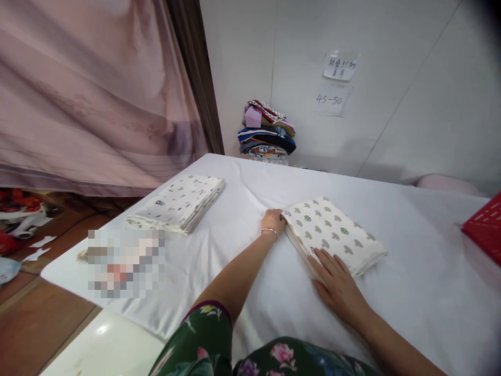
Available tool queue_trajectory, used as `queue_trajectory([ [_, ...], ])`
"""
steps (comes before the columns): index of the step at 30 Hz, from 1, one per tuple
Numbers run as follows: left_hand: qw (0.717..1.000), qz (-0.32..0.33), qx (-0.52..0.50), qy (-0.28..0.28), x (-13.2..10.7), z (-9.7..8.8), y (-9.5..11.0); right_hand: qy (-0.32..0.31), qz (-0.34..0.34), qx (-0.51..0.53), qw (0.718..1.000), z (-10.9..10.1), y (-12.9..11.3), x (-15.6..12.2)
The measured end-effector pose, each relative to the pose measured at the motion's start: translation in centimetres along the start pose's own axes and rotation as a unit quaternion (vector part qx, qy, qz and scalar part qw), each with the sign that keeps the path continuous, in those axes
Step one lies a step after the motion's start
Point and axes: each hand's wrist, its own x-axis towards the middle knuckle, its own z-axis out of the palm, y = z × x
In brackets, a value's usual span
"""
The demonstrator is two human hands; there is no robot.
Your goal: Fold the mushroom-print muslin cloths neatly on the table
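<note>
A white folded cloth (332, 224) printed with grey-brown mushroom shapes and a few green and purple ones lies on the white-covered table. At its left corner is my left hand (274, 222), closed on the edge, with the fingertips partly hidden behind the layers. My right hand (340, 284) rests on the near edge of the same cloth, fingers stretched out and flat on the print. To the left, apart from both hands, lies a folded stack of white cloth (183, 201) with small dark prints.
A pile of folded clothes (268, 133) stands beyond the table's far edge, by the wall. A red plastic basket (485, 227) is at the right edge. Pixelated items lie at the table's left front. A pink curtain (97, 94) hangs at the left.
</note>
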Motion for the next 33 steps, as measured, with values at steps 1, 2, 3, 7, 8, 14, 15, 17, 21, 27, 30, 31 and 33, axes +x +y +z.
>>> queue_trajectory([
  [1,1.0,-0.001,0.001,-0.001,0.0,0.0,0.0,0.004,-0.001,-0.003,1.0,0.0,0.0,0.0],
  [2,1.0,-0.001,0.002,-0.001,0.0,0.0,0.0,0.008,-0.003,-0.005,1.0,0.0,0.0,0.1],
  [3,1.0,0.0,0.003,-0.002,0.0,0.0,0.0,0.011,-0.005,-0.007,1.0,0.0,0.0,0.1],
  [7,1.0,0.017,0.002,-0.012,0.0,-0.2,-0.2,0.013,-0.006,-0.009,1.0,0.1,0.1,0.0],
  [8,1.0,0.022,0.001,-0.015,0.0,-0.3,-0.3,0.013,-0.005,-0.009,1.0,0.1,0.1,-0.1],
  [14,1.0,0.022,-0.004,-0.01,-0.1,-0.4,-0.6,0.022,0.0,-0.005,1.0,0.2,0.0,-0.1],
  [15,1.0,0.014,-0.004,-0.003,-0.1,-0.3,-0.6,0.023,-0.001,-0.005,1.0,0.2,-0.1,-0.1],
  [17,1.0,-0.01,-0.005,0.017,-0.2,-0.2,-0.7,0.023,-0.002,-0.005,1.0,0.2,-0.1,-0.1],
  [21,0.998,-0.046,-0.005,0.044,-0.3,0.1,-0.8,0.022,0.002,-0.009,1.0,0.2,-0.1,0.0],
  [27,0.999,-0.045,0.009,0.024,-0.4,0.1,-0.8,0.027,0.005,0.006,1.0,0.4,-0.3,0.0],
  [30,0.999,-0.051,0.009,0.018,-0.4,0.1,-0.7,0.017,0.01,0.036,0.999,-0.1,-0.3,-0.1],
  [31,0.998,-0.054,0.008,0.016,-0.4,0.1,-0.7,0.007,0.015,0.054,0.998,-0.4,-0.2,-0.1],
  [33,0.998,-0.053,0.001,0.02,-0.4,0.1,-0.7,-0.011,0.034,0.097,0.995,-1.5,0.0,0.4],
])
